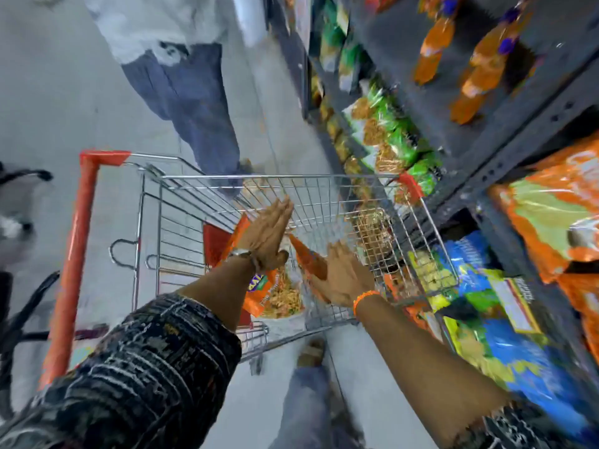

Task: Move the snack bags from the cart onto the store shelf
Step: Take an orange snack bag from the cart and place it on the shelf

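A wire cart (324, 189) with red trim stands in the aisle beside the store shelf (479, 157). Orange snack bags (275, 296) lie in its basket. My left hand (265, 231) reaches into the cart with flat, spread fingers, over an orange bag and holding nothing. My right hand (343, 273) is also inside the basket with fingers apart, touching an orange bag (308, 257) that stands on edge between the two hands. The picture is blurred by motion.
The shelf on the right carries green (385, 124), blue (505, 319) and orange bags (557, 218) and orange bottles (486, 63). Another person (188, 92) stands just beyond the cart. My own foot (311, 351) is below the cart. Dark objects sit at the left edge.
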Tool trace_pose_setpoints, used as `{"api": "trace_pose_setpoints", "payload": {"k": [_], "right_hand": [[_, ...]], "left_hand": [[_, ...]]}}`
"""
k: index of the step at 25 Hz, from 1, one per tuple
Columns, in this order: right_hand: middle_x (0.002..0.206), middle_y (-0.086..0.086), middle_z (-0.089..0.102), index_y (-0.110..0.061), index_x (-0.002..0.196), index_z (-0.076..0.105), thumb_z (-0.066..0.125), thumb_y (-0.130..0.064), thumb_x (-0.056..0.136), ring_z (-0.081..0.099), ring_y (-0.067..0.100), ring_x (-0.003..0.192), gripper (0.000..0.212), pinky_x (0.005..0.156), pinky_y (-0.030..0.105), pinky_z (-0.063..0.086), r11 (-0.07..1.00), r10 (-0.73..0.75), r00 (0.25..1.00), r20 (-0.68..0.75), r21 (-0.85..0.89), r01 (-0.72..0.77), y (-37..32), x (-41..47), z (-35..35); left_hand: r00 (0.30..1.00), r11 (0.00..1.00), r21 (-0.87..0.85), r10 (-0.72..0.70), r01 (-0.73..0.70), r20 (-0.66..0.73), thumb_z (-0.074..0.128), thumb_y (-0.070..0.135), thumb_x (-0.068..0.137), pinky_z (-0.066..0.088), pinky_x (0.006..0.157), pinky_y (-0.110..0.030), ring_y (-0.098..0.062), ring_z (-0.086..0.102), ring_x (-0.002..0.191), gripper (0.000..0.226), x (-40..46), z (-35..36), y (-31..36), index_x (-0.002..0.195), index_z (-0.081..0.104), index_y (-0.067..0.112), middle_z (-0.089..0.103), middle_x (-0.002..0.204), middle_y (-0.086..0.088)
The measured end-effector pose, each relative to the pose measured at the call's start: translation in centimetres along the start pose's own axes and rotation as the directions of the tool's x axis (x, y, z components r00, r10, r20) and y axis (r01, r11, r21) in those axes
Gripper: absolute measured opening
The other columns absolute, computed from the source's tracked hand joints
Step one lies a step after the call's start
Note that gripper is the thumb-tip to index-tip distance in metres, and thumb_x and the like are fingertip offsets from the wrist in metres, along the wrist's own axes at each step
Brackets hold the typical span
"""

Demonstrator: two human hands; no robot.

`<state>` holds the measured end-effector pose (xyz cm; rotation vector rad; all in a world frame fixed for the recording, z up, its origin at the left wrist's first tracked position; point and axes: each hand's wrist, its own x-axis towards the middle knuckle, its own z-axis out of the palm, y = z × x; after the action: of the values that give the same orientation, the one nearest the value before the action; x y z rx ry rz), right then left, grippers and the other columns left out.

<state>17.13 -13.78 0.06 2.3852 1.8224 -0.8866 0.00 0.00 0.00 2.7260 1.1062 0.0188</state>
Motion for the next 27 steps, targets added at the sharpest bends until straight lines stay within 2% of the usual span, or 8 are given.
{"api": "trace_pose_setpoints", "payload": {"k": [3,5,8,12,18,21,24,27], "right_hand": [[0.135,0.017,0.057,-0.015,0.152,0.029,0.063,-0.079,0.063,0.063,0.042,0.115,0.115,0.091,0.051,0.057,0.995,0.091,0.976,0.2,0.016,-0.096,0.2,1.4,2.4],[0.123,0.018,0.062,-0.012,0.137,0.05,0.069,-0.058,0.074,0.067,0.042,0.104,0.081,0.086,0.048,0.059,0.994,0.108,0.957,0.269,-0.052,-0.097,0.5,1.5,2.4],[0.113,0.018,0.069,-0.006,0.116,0.068,0.065,-0.018,0.09,0.07,0.041,0.099,0.029,0.083,0.044,0.059,0.99,0.08,0.99,0.12,-0.127,-0.064,1.7,1.8,1.6],[0.096,0.013,0.075,-0.015,0.102,0.076,0.068,-0.019,0.093,0.073,0.032,0.085,0.013,0.077,0.04,0.063,0.98,0.198,0.977,-0.076,0.014,-0.197,6.0,1.7,-0.1],[0.076,0.007,0.078,-0.016,0.094,0.082,0.076,-0.034,0.085,0.068,0.023,0.069,0.021,0.067,0.036,0.058,0.815,0.395,0.861,-0.32,0.554,-0.168,9.3,-1.9,-5.8],[0.063,0.007,0.069,-0.016,0.079,0.079,0.075,-0.035,0.087,0.063,0.024,0.064,0.021,0.061,0.031,0.043,0.805,0.403,0.815,-0.416,0.585,-0.099,10.2,-4.6,-9.4],[0.051,-0.006,0.049,-0.029,0.058,0.054,0.071,-0.035,0.091,0.049,0.021,0.056,0.037,0.06,0.031,0.037,0.823,0.395,0.77,-0.501,0.566,-0.054,10.4,-7.2,-13.6],[0.065,0.01,0.067,-0.019,0.07,0.067,0.069,-0.036,0.091,0.061,0.032,0.067,0.027,0.06,0.035,0.041,0.87,0.375,0.659,-0.651,0.494,-0.007,10.4,-9.9,-18.2]], "left_hand": [[0.914,0.993,0.016,0.104,-0.12,0.392,0.075,0.031,0.064,0.022,0.124,-0.043,-0.03,0.014,0.155,0.106,2.5,2.1,0.2,0.158,0.027,0.016,0.022,0.165,-0.006],[0.867,0.982,0.05,0.137,-0.183,0.48,0.075,0.025,0.072,0.041,0.114,-0.04,-0.027,0.037,0.147,0.076,4.2,3.0,0.4,0.145,0.052,0.027,0.047,0.154,-0.001],[0.901,0.989,-0.028,0.147,-0.148,0.408,0.069,0.015,0.086,0.056,0.088,-0.037,-0.028,0.068,0.11,0.032,6.0,3.8,0.0,0.114,0.075,0.028,0.076,0.112,-0.003],[0.931,0.989,-0.11,0.13,-0.097,0.342,0.07,0.011,0.088,0.057,0.087,-0.032,-0.023,0.073,0.102,0.022,7.8,2.9,1.3,0.107,0.079,0.019,0.079,0.104,-0.003],[0.972,0.904,-0.424,0.051,0.052,0.228,0.08,0.013,0.081,0.058,0.084,-0.033,-0.02,0.073,0.078,0.014,8.7,-2.2,4.1,0.094,0.08,0.008,0.079,0.086,-0.008],[0.984,0.846,-0.53,0.033,0.065,0.173,0.082,0.013,0.079,0.058,0.076,-0.034,-0.011,0.063,0.062,0.01,8.8,-6.5,7.2,0.086,0.079,0.007,0.072,0.072,-0.006],[0.99,0.821,-0.57,0.098,-0.022,0.102,0.082,0.017,0.076,0.059,0.072,-0.04,-0.02,0.066,0.066,0.018,9.6,-11.5,9.9,0.085,0.077,0.002,0.075,0.078,-0.019],[0.986,0.768,-0.627,0.167,-0.126,0.006,0.08,0.022,0.077,0.058,0.064,-0.032,-0.015,0.066,0.061,0.015,10.5,-16.9,12.6,0.076,0.074,0.007,0.074,0.068,-0.011]]}}
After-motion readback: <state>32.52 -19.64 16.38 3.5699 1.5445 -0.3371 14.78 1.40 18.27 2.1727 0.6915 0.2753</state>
